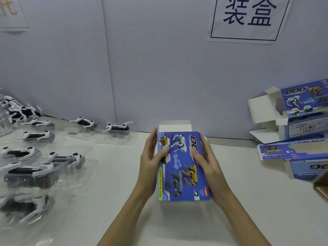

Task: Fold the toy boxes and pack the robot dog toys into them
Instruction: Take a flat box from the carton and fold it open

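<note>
Both my hands, left [152, 157] and right [204, 162], clasp one blue toy box [182, 167] by its sides, squaring it, far flap [174, 126] open for loading.

Two bare forearms rise from the bottom edge of the view, and no sleeve, cuff or glove shows on either as far as the frame reaches. The left hand [150, 157] and the right hand [204, 160] are both uncovered, slender, with long narrow fingers. Neither wrist carries a watch, band or bracelet, and no ring shows on the fingers that can be seen; the nails look short and plain, though the picture is too soft to say more of them.
</note>
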Tool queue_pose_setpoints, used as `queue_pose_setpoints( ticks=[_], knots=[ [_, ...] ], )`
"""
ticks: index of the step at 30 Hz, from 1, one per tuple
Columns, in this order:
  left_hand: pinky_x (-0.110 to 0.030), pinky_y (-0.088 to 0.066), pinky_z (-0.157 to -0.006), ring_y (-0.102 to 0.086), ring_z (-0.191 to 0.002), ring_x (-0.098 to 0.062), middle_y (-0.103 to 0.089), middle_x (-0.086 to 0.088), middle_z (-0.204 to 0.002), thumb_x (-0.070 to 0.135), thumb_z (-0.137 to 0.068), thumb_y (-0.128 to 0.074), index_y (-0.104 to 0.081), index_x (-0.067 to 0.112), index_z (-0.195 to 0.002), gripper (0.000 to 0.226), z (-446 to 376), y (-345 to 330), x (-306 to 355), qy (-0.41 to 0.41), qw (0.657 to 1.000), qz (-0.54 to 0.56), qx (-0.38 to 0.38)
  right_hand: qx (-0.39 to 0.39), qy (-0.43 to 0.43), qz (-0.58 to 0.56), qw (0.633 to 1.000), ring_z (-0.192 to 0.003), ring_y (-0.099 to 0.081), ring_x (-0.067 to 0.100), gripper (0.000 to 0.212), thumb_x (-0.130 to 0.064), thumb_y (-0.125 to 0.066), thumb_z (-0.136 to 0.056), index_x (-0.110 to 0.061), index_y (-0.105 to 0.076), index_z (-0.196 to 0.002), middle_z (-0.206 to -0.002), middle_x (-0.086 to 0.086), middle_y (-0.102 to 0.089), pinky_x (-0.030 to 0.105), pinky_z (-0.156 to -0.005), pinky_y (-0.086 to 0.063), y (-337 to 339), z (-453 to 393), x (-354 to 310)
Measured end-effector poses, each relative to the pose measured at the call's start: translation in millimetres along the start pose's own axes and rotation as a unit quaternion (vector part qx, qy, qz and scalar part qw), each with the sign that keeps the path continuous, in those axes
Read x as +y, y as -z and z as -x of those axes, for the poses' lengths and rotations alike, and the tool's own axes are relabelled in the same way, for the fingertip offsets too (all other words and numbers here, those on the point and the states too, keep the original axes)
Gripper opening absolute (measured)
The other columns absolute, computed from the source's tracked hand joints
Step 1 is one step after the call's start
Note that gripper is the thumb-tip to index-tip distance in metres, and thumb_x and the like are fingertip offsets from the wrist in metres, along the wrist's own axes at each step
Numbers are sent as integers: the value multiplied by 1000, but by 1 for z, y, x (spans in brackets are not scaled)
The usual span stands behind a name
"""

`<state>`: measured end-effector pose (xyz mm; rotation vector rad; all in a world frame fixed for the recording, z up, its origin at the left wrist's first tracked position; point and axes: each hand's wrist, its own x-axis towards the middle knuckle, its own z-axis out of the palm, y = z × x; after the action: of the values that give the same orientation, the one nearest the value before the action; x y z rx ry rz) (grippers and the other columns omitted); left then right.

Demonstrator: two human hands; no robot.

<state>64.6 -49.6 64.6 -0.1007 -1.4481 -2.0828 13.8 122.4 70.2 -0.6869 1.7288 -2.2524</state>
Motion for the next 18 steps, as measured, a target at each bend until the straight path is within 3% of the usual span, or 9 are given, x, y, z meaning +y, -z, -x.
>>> queue_pose_setpoints(
  ticks=[4, 7, 10, 12, 15, 18],
  knots=[
    [-45, -61, -92, -62, -132, -28, -56, 1, -151, 19, -100, -58, -43, 35, -155, 59, 4, -3, -3, 3, 996, -33, -79, 18, 11, -3, 1000, -101, -77, 29, 59, -34, -65, -84, -39, -49, -141, -122, 6, -72, 34, -64, -64, 2, 6, -7],
    [-45, -63, -86, -66, -124, -31, -62, 3, -141, 27, -100, -61, -42, 32, -149, 52, 9, -5, -2, 9, 994, -48, -100, 27, 36, 10, 999, -109, -74, 29, 56, -34, -66, -91, -34, -47, -143, -127, 6, -68, 31, -65, -64, 3, 6, -9],
    [-41, -65, -76, -73, -110, -34, -68, -2, -125, 39, -98, -67, -45, 20, -135, 47, 16, -17, 4, -9, 994, -51, -93, 16, 72, 44, 996, -120, -68, 28, 33, -35, -55, -104, -32, -49, -137, -136, 6, -61, 33, -70, -64, -1, 4, -11],
    [-41, -64, -74, -73, -111, -31, -62, -4, -129, 39, -98, -68, -49, 19, -123, 38, 18, -24, 6, -26, 996, -54, -62, 30, 72, 43, 996, -111, -73, 27, 26, -41, -48, -102, -26, -52, -122, -123, 7, -68, 29, -66, -63, -3, 3, -14],
    [-44, -64, -79, -63, -127, -16, -41, 19, -149, 41, -96, -67, -61, 29, -106, 17, 17, -25, 8, -48, 995, -84, -5, 67, 78, 28, 994, -86, -78, 25, 24, -47, -51, -97, -24, -55, -103, -97, 7, -75, 24, -59, -60, -4, 5, -18],
    [-39, -65, -74, -65, -128, -26, -48, 26, -149, 55, -83, -75, -65, 28, -101, 34, 13, -21, 16, 12, 999, -38, -34, 77, 92, 1, 993, -83, -78, 25, 20, -46, -58, -93, -27, -61, -99, -94, 7, -76, 24, -56, -60, -2, 8, -19]
  ],
)
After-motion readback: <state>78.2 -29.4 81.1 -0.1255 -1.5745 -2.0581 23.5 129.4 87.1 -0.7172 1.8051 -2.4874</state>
